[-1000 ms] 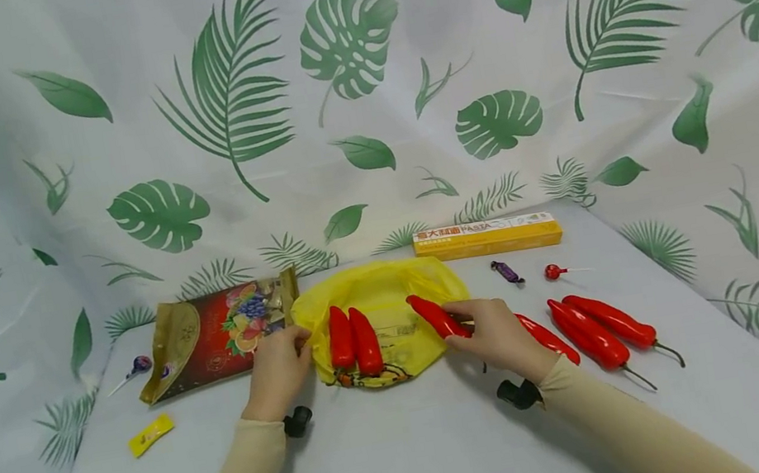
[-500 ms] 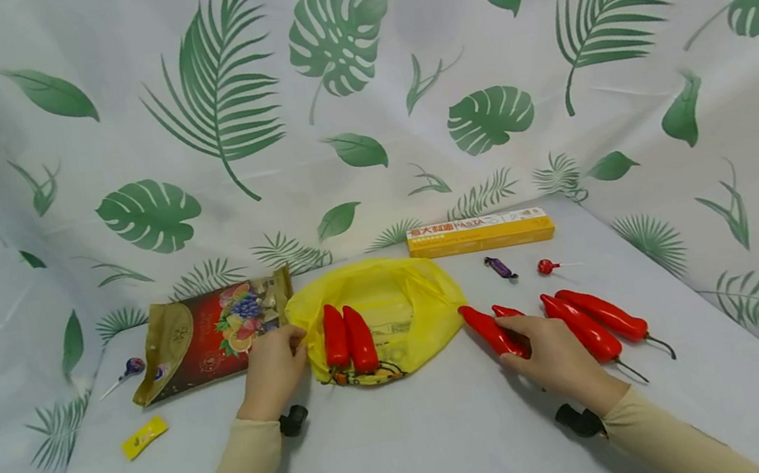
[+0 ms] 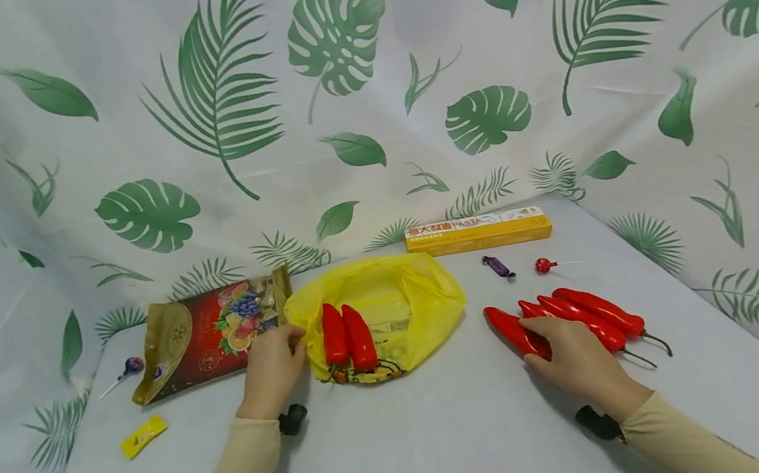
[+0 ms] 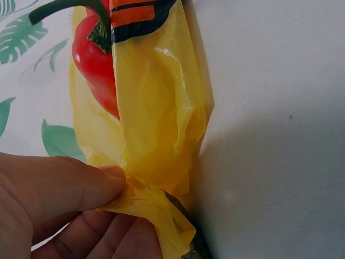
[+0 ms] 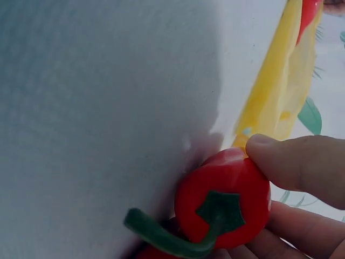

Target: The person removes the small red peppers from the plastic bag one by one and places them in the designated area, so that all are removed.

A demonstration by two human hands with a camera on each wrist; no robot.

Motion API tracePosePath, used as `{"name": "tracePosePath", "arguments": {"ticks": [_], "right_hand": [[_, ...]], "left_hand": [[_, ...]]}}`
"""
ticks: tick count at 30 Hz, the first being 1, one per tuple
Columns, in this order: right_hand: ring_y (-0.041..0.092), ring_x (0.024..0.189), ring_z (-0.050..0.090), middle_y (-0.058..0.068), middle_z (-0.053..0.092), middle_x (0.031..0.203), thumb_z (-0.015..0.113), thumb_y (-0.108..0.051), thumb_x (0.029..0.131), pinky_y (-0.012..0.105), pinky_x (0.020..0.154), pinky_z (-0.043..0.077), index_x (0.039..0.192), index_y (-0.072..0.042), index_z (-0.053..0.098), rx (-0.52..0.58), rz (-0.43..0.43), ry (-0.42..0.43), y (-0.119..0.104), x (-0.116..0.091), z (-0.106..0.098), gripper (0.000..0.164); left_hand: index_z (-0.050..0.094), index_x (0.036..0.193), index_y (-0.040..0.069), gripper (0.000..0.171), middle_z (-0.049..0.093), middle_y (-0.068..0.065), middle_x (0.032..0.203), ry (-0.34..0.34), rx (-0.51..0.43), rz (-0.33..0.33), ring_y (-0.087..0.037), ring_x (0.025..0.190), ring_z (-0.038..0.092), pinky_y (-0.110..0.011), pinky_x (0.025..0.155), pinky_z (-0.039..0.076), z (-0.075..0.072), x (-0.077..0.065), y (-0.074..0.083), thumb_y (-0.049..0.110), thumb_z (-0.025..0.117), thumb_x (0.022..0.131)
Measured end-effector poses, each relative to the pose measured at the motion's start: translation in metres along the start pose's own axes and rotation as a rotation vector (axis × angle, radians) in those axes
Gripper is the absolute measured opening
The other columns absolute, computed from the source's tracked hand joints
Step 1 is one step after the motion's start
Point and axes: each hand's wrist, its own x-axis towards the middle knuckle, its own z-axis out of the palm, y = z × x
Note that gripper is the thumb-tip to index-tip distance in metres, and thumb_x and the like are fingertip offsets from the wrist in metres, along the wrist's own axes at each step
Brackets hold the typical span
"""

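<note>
My left hand [image 3: 274, 371] pinches the left edge of a yellow plastic bag [image 3: 436, 302] between thumb and fingers; the left wrist view shows the film bunched under the thumb [image 4: 91, 183]. Two red chili peppers [image 3: 348, 340] lie side by side on the bag, stems toward me. To the right, my right hand [image 3: 573, 359] grips another red chili pepper [image 3: 511, 327] low over the table, its green stem [image 5: 221, 213] facing the right wrist camera. Beyond that hand several more red peppers [image 3: 606, 307] lie close together, partly hidden by the fingers.
A red and gold candy bag [image 3: 208, 336] lies left of the yellow bag, near a lollipop [image 3: 133, 365] and a yellow wrapped sweet [image 3: 144, 436]. At the back stands a pasta box [image 3: 479, 233]. A purple wrapped candy [image 3: 498, 266] and red lollipop [image 3: 543, 265] lie before it.
My right hand has carried its pepper rightward off the yellow bag's edge to beside the other peppers, which now lie closer together. My left hand keeps its pinch on the bag.
</note>
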Motion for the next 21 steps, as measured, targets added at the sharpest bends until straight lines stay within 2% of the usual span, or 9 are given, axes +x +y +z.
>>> {"name": "tracePosePath", "arguments": {"ticks": [6,13,21], "right_hand": [[0.041,0.115,0.066,0.025,0.069,0.131,0.088,-0.016,0.081,0.058,0.095,0.059,0.135,0.005,0.064,-0.024,0.001,-0.001,0.000,0.000,-0.001,0.063],[0.041,0.117,0.064,0.024,0.068,0.133,0.089,-0.019,0.080,0.058,0.094,0.060,0.137,0.002,0.064,-0.013,0.036,-0.014,-0.003,0.001,-0.001,0.066],[0.034,0.110,0.066,0.019,0.072,0.127,0.087,-0.020,0.083,0.052,0.087,0.063,0.139,-0.001,0.064,0.053,0.005,0.020,-0.023,0.014,-0.001,0.063]], "left_hand": [[0.077,0.108,-0.001,0.017,0.079,-0.015,0.098,-0.003,-0.009,-0.001,-0.028,0.088,0.074,-0.043,0.079,0.063,0.000,0.000,0.002,0.005,0.074,0.093],[0.077,0.107,-0.001,0.016,0.078,-0.016,0.097,0.001,-0.008,-0.002,-0.027,0.086,0.074,-0.042,0.078,0.063,-0.001,0.000,0.002,0.004,0.074,0.092],[0.077,0.108,0.000,0.016,0.078,-0.015,0.098,-0.001,-0.017,-0.012,-0.026,0.087,0.073,-0.042,0.079,0.062,0.000,0.000,0.001,0.004,0.074,0.092]]}}
